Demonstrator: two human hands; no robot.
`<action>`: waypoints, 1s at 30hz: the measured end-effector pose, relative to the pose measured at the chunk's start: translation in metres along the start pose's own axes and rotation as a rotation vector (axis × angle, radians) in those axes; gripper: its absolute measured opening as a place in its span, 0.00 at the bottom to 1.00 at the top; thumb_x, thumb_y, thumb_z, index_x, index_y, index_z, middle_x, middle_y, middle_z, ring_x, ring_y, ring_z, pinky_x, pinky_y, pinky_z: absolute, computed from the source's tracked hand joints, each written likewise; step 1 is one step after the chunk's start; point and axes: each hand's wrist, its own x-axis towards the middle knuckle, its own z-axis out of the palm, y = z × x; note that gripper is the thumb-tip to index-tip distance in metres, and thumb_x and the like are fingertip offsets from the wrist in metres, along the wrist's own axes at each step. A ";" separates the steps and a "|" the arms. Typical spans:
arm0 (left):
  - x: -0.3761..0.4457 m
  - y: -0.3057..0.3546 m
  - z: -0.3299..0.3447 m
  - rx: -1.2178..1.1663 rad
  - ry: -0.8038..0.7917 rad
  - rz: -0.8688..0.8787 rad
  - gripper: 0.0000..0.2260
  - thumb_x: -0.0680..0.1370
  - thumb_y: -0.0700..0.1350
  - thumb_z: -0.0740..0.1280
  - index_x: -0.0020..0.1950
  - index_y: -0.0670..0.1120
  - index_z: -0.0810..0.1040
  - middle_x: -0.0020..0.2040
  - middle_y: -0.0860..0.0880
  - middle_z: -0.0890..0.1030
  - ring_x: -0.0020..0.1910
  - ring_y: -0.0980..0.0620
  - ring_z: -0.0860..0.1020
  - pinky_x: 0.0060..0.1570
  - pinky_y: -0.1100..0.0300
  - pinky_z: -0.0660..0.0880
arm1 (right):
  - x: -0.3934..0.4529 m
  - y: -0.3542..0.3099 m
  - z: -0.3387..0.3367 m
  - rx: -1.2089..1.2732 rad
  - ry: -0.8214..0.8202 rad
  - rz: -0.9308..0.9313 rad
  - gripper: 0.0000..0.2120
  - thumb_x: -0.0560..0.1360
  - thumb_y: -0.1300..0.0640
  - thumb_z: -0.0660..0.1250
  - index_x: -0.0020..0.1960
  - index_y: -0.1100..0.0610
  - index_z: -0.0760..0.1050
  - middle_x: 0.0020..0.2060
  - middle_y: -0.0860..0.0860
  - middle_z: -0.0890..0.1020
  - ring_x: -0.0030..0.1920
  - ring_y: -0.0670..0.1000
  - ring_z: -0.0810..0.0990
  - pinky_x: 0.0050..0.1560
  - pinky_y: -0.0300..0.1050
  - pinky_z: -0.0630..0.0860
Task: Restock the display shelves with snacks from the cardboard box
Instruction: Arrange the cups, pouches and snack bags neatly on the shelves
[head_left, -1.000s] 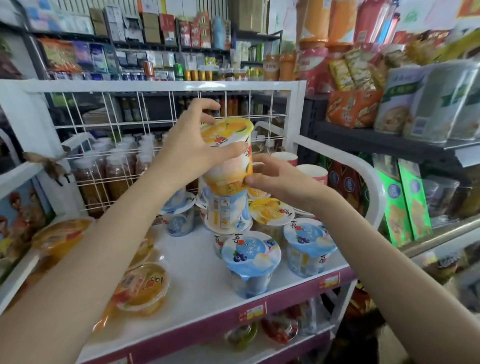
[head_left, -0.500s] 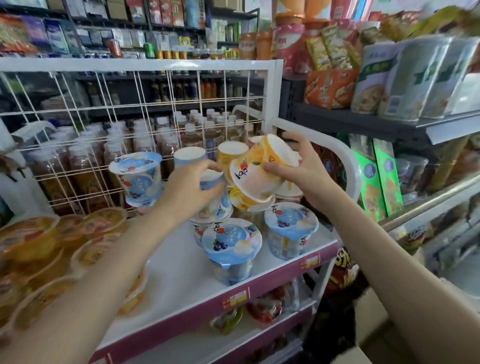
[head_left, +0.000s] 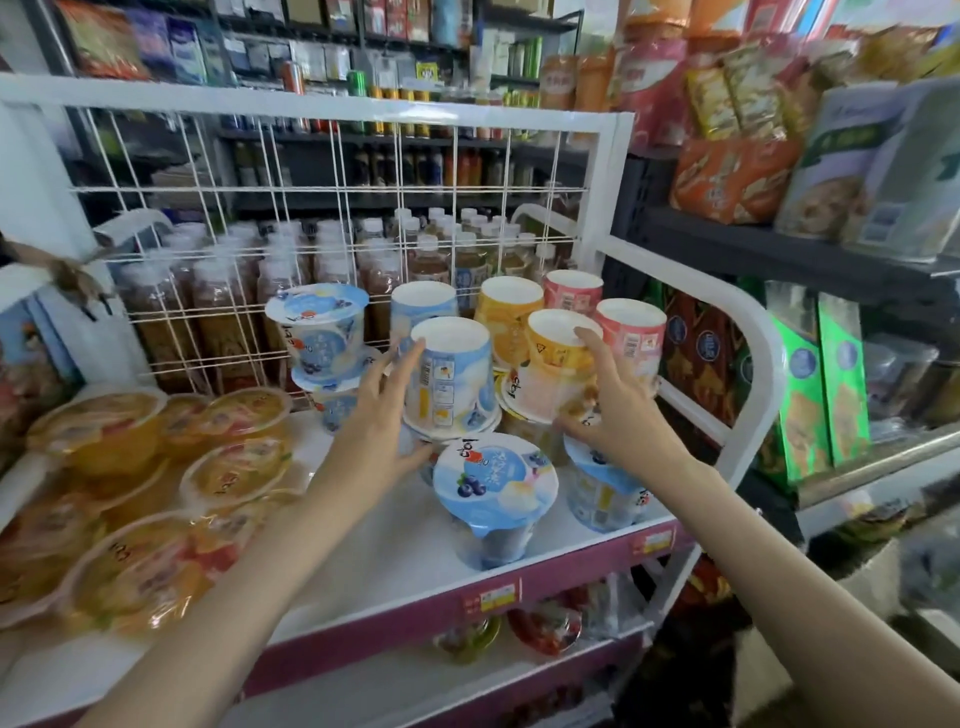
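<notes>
On the white display shelf (head_left: 400, 540) stand several snack cups, some stacked upside down. My left hand (head_left: 384, 415) rests with straight fingers against the left side of an inverted blue cup (head_left: 457, 374), thumb under its rim. My right hand (head_left: 618, 410) touches the right side of an inverted yellow cup (head_left: 556, 358), fingers spread and nearly straight. Both cups sit on top of other cups. An upright blueberry cup (head_left: 493, 483) stands at the shelf's front, below my hands. The cardboard box is out of sight.
Flat orange jelly bowls (head_left: 104, 431) crowd the shelf's left half. A white wire grid (head_left: 332, 208) backs the shelf, with bottles behind it. A curved white rail (head_left: 763, 343) bounds the right side; green packets (head_left: 810, 395) stand beyond it. A lower shelf holds more bowls.
Both cups, held in the air before, now stand upside down on the stacks. My fingers have loosened and straightened beside them. The camera has shifted closer.
</notes>
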 end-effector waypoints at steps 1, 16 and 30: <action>0.001 -0.001 0.002 0.029 -0.040 0.017 0.43 0.71 0.46 0.73 0.70 0.60 0.43 0.76 0.43 0.49 0.73 0.47 0.56 0.67 0.51 0.59 | 0.001 0.000 0.002 0.008 0.004 0.009 0.43 0.71 0.55 0.72 0.75 0.47 0.48 0.74 0.55 0.57 0.65 0.57 0.70 0.57 0.50 0.70; -0.036 -0.003 0.000 -0.160 -0.104 0.058 0.40 0.71 0.42 0.72 0.67 0.66 0.48 0.71 0.52 0.60 0.59 0.59 0.68 0.54 0.61 0.69 | -0.044 -0.038 -0.005 0.212 -0.230 -0.073 0.28 0.70 0.45 0.71 0.66 0.52 0.67 0.58 0.49 0.71 0.60 0.49 0.73 0.56 0.38 0.71; -0.066 -0.030 -0.033 -0.138 -0.183 -0.100 0.45 0.63 0.53 0.77 0.74 0.53 0.55 0.69 0.50 0.66 0.67 0.53 0.66 0.64 0.60 0.64 | -0.056 -0.100 0.064 0.265 -0.222 -0.110 0.21 0.70 0.56 0.73 0.61 0.55 0.72 0.56 0.53 0.75 0.43 0.53 0.80 0.47 0.49 0.77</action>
